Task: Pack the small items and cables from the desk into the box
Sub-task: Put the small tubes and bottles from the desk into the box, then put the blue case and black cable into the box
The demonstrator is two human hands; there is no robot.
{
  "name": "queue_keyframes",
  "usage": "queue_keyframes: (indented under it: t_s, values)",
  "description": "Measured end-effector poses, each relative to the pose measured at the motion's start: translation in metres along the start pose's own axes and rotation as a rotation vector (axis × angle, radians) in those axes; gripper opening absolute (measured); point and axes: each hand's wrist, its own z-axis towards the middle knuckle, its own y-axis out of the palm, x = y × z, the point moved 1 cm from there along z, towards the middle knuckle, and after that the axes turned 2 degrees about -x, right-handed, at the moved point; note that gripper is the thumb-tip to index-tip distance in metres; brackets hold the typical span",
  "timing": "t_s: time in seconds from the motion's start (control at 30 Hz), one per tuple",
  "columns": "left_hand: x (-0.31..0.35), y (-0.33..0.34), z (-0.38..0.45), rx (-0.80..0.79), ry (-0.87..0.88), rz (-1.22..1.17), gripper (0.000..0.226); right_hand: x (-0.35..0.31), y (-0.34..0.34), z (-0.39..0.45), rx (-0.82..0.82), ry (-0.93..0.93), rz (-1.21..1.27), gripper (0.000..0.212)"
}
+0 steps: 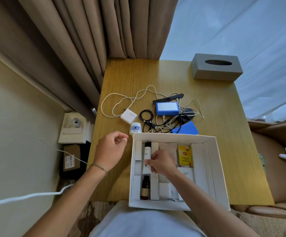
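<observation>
A white box with cardboard dividers sits at the desk's near edge. Inside lie a white tube with a black cap, a dark brown bottle and a yellow tea packet. My right hand reaches into the box and pinches the lower end of the white tube. My left hand hovers just left of the box, fingers loosely curled, holding nothing. Beyond the box lie a white charger with its cream cable, a coiled black cable, a small blue-patterned white jar, two blue boxes and a black comb.
A grey tissue box stands at the desk's far right corner. Curtains hang behind the desk. Left of the desk on the floor are a wall socket block and a brown carton. A tan chair is at the right.
</observation>
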Motion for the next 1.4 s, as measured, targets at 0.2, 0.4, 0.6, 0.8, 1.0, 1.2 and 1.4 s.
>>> queue_keyframes:
  t_s: [0.2, 0.4, 0.6, 0.8, 1.0, 1.2, 1.4]
  values:
    - [-0.014, 0.002, 0.006, -0.001, -0.023, 0.038, 0.014, -0.004, 0.007, 0.011, 0.080, -0.086, -0.241, 0.028]
    - [-0.008, 0.005, 0.027, -0.029, 0.023, 0.132, 0.013, -0.018, -0.001, -0.003, 0.128, -0.199, -0.326, 0.034]
    - [0.020, 0.010, 0.074, -0.094, 0.139, 0.232, 0.015, -0.057, -0.048, -0.026, 0.270, -0.334, -0.171, 0.021]
    - [0.058, 0.038, 0.115, -0.242, 0.273, 0.386, 0.024, -0.079, -0.109, -0.019, 0.405, -0.298, 0.026, 0.023]
    - [0.082, 0.089, 0.145, -0.296, 0.399, 0.602, 0.032, -0.075, -0.155, 0.004, 0.424, -0.227, 0.044, 0.020]
    - [0.091, 0.134, 0.185, -0.374, 0.440, 0.797, 0.067, -0.065, -0.178, 0.016, 0.348, -0.188, -0.062, 0.017]
    - [0.098, 0.165, 0.217, -0.417, 0.536, 0.896, 0.082, -0.049, -0.192, 0.019, 0.339, -0.160, -0.079, 0.014]
